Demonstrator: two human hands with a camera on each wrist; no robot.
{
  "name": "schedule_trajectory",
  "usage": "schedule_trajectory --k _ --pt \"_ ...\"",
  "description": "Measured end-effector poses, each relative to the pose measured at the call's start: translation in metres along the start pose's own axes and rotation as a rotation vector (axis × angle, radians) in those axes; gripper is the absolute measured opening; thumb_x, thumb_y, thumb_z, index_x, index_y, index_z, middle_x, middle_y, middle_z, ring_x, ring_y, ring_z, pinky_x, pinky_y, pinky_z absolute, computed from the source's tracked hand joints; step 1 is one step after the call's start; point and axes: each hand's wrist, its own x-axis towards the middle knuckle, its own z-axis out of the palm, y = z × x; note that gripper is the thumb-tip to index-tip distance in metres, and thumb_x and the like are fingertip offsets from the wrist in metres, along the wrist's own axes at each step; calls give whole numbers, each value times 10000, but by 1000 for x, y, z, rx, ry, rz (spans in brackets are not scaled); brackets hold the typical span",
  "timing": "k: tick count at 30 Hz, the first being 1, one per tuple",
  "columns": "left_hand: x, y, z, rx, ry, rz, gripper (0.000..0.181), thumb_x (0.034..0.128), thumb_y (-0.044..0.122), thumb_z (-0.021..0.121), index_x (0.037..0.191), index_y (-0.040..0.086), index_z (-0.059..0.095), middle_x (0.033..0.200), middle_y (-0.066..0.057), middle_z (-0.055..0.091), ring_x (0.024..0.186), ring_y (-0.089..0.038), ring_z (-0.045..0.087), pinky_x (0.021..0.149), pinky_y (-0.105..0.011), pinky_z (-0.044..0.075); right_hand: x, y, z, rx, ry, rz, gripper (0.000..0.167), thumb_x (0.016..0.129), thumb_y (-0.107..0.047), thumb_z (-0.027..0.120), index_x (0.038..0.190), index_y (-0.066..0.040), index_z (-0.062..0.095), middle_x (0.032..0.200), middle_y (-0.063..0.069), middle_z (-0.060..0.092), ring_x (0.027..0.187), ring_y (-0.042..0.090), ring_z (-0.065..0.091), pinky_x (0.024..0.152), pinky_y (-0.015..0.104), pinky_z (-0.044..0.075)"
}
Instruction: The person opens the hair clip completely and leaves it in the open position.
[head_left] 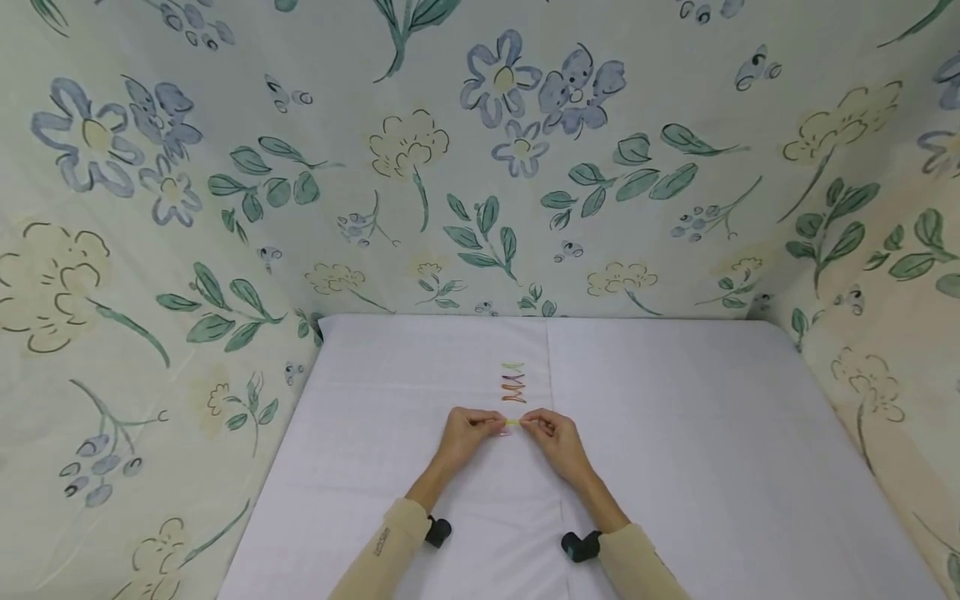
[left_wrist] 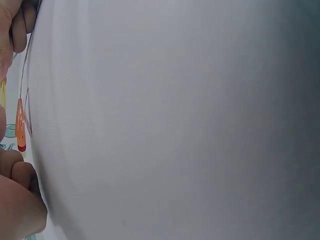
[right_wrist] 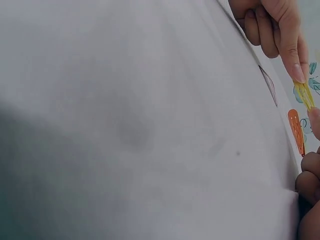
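My left hand [head_left: 467, 435] and right hand [head_left: 560, 442] meet over the white-covered table in the head view. Between them they pinch a yellow snap hair clip [head_left: 513, 422] by its two ends, thumb and fingertips on each side. The right wrist view shows the same yellow clip [right_wrist: 304, 95] stretched between the fingertips, partly hidden by them. A pinkish clip [head_left: 505, 433] lies on the cloth just below the hands. Beyond them an orange hair clip [head_left: 513, 399] is nearest in a short column of clips.
Farther up that column lie another orange clip [head_left: 513, 387], a dark clip [head_left: 513, 378] and a light green clip [head_left: 512, 367]. White cloth [head_left: 675, 417] covers the table, with a fold line right of the clips. Floral curtains [head_left: 480, 208] hang behind and at both sides.
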Motion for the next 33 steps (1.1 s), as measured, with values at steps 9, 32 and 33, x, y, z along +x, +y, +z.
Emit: schedule_trajectory --k 9,32,33 --pt "3 1 -6 40 -58 12 82 894 76 799 957 38 836 966 -142 807 973 -185 764 799 -187 568 2 -3 2 36 -11 -36 41 926 -103 765 941 -64 770 601 -50 352 496 -23 291 494 176 275" --pt "9 -1 -12 45 -81 -24 84 902 104 790 956 64 840 973 -121 810 845 -49 686 754 -175 531 4 -2 -4 60 -51 10 122 946 -186 768 1020 -91 789 606 -48 355 507 -13 288 498 165 267" --pt "9 0 -12 46 -75 -24 91 904 107 788 959 55 838 974 -125 809 850 -41 685 759 -176 530 4 -3 -4 62 -50 13 135 946 -189 769 1037 -91 790 611 -47 359 505 -15 286 496 165 266"
